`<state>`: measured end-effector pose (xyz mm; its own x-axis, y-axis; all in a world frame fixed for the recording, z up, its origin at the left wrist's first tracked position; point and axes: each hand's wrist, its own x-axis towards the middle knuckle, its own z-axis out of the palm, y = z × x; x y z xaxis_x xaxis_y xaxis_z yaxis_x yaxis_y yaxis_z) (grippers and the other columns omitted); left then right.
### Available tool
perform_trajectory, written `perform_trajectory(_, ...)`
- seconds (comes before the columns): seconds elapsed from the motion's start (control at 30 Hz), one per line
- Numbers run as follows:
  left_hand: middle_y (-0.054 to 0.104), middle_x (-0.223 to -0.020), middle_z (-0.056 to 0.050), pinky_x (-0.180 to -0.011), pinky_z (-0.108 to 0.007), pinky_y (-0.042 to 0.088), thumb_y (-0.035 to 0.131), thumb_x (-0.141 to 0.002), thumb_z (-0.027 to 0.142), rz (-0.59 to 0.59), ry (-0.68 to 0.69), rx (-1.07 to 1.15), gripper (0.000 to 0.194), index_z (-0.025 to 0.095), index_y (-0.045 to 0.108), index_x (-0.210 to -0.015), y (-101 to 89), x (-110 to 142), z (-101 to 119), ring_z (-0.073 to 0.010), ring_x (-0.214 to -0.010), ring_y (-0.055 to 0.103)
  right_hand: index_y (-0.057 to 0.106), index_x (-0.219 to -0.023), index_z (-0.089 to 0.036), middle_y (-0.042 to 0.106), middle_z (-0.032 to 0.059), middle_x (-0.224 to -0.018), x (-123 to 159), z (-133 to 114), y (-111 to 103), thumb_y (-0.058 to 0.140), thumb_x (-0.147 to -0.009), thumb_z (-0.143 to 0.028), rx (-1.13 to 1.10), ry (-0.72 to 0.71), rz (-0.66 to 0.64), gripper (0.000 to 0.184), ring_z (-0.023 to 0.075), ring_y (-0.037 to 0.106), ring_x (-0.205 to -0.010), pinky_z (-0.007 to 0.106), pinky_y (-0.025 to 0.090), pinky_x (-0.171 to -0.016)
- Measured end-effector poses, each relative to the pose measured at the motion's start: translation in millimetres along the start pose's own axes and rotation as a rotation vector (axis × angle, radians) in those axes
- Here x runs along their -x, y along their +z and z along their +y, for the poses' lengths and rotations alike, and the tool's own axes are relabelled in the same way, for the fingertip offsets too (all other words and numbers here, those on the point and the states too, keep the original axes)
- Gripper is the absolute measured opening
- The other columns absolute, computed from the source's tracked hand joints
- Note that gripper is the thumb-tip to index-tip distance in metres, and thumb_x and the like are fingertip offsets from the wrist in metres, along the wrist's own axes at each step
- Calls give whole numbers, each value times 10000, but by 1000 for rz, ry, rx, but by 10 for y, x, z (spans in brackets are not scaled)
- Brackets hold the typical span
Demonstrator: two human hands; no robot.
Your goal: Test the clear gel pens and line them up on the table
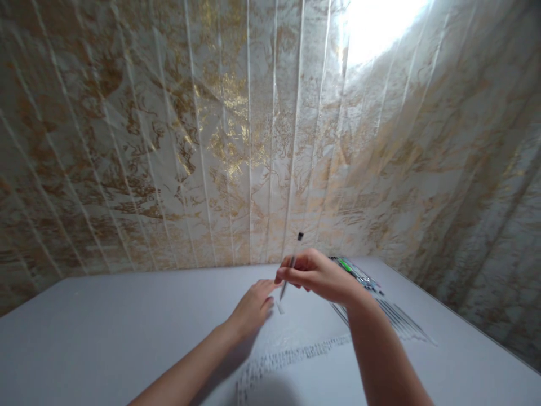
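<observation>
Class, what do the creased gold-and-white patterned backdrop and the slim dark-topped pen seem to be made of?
Backdrop: glossy, perhaps satiny fabric or plastic sheeting; it creases and throws back bright glare.
Pen: probably plastic, its barrel seemingly translucent below the dark top, though blur leaves the finish uncertain.

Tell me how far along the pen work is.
The pens grouped at the back right may be done, by their layout. The right hand holds a tilted pen near the left hand. Rows of slim rods and small parts lie separate on the white tabletop, so probably remain.
</observation>
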<state>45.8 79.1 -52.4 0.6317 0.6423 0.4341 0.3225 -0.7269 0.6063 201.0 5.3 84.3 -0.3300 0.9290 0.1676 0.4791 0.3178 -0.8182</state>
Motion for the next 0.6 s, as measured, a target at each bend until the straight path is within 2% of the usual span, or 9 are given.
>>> perform_trajectory(0.03, 587, -1285, -66, -1035, -406, 358, 453, -869, 86, -102, 68, -120, 404, 236, 554, -1230, 71, -14, -38, -212, -1220, 485, 718, -785, -129, 456, -55, -517, 61, -147, -113, 574, -854, -322, -13, -38, -10, 251, 60, 374, -459, 189, 270, -422)
perform_trajectory(0.1, 616, -1217, -52, -1007, -405, 361, 477, -840, 45, -222, 134, -258, 355, 236, 607, -1109, 192, -39, -74, -214, -1180, 504, 716, -775, -139, 489, -42, -535, 150, -421, -284, 561, -865, -360, -56, -149, 34, 284, 61, 396, -470, 190, 300, -432)
perform_trajectory(0.17, 654, -1051, -51, -935, -385, 398, 493, -829, 44, -240, 112, -278, 234, 199, 626, -943, 264, -41, -72, -211, -1036, 566, 714, -780, -154, 525, -34, -556, 199, -613, -356, 560, -865, -369, -130, -257, 138, 278, 61, 416, -474, 190, 341, -447)
perform_trajectory(0.23, 646, -939, -50, -872, -364, 419, 503, -816, 56, -217, 60, -259, 157, 176, 598, -853, 267, 7, -61, -208, -921, 579, 707, -818, -167, 577, -24, -593, 244, -666, -306, 564, -858, -356, -208, -296, 225, 239, 64, 449, -479, 190, 378, -456)
perform_trajectory(0.33, 630, -913, -43, -787, -316, 439, 449, -846, 102, -179, -32, -212, 138, 174, 554, -898, 141, 211, -53, -191, -843, 577, 688, -858, -168, 639, 8, -663, 386, -442, 32, 569, -835, -318, -269, -165, 201, 193, 85, 516, -522, 191, 412, -457)
perform_trajectory(0.4, 627, -873, -22, -725, -284, 446, 342, -894, 131, -157, -98, -176, 198, 185, 527, -940, 1, 415, -34, -168, -775, 582, 681, -831, -164, 613, -1, -645, 529, -138, 403, 559, -814, -271, -287, 20, 155, 163, 88, 514, -531, 186, 411, -457)
perform_trajectory(0.5, 616, -772, 15, -694, -260, 439, 266, -922, 172, -161, -205, -88, 260, 207, 522, -937, -201, 733, 43, -152, -718, 587, 642, -818, -173, 539, -48, -583, 711, 338, 993, 505, -744, -165, -306, 306, 169, 156, 76, 444, -464, 175, 353, -416)
perform_trajectory(0.53, 625, -785, 13, -705, -260, 433, 270, -930, 200, -171, -224, -65, 266, 213, 536, -919, -245, 824, 74, -154, -745, 594, 623, -822, -177, 527, -58, -571, 744, 460, 1155, 490, -716, -139, -301, 357, 177, 175, 75, 423, -447, 178, 334, -411)
perform_trajectory(0.6, 635, -795, 6, -698, -268, 416, 355, -928, 294, -184, -227, -109, 233, 220, 560, -845, -285, 971, 122, -170, -761, 590, 579, -740, -176, 506, -58, -576, 769, 626, 1384, 486, -678, -114, -247, 366, 243, 129, 80, 418, -485, 189, 325, -454)
